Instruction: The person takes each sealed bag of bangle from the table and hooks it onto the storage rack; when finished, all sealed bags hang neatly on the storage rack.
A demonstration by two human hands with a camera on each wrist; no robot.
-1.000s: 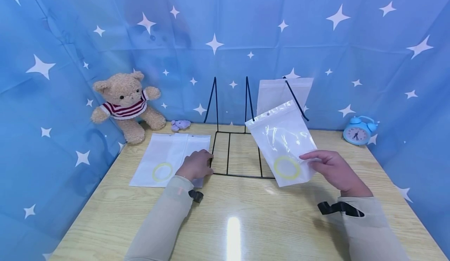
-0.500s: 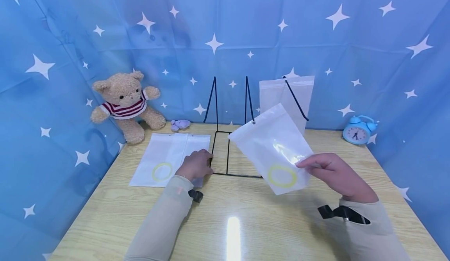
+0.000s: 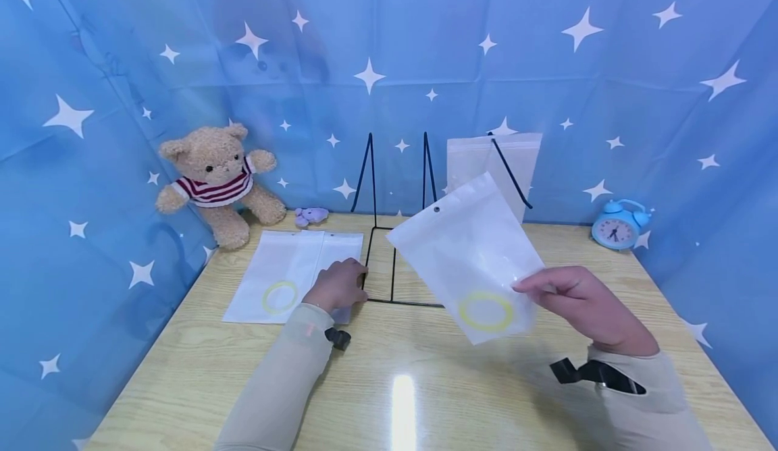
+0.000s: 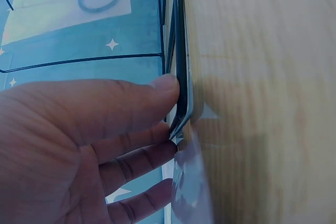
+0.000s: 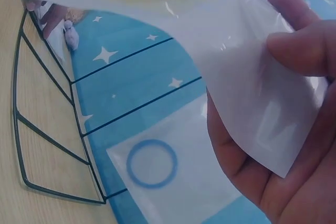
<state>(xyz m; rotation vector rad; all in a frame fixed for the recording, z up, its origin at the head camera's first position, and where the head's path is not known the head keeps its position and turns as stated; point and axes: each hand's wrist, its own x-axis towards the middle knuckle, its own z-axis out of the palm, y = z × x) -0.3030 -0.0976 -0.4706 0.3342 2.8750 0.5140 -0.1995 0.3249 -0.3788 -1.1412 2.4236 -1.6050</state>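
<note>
My right hand (image 3: 586,302) pinches the lower right edge of a white zip bag (image 3: 468,255) marked with a yellow ring. The bag is raised and tilted to the left. Its punched hole lies right at the tip of the middle hook of a black wire display rack (image 3: 394,262). At the rack's left base edge, my left hand (image 3: 338,283) grips the frame; the left wrist view shows the thumb over the black wire (image 4: 181,51). Another white bag (image 3: 474,157) hangs from the right hook, partly hidden; its blue ring (image 5: 131,163) shows in the right wrist view.
Overlapping white bags (image 3: 261,302), one with a yellow ring, lie flat left of the rack. A teddy bear (image 3: 213,167) and small purple toy (image 3: 311,217) are behind them. A blue alarm clock (image 3: 620,225) stands right, before a starry blue curtain (image 3: 304,100).
The held bag has swung left and tilted further, its hole shifting left to the middle hook's tip. My right hand has dropped slightly and moved a little right. The left hand stays in place.
</note>
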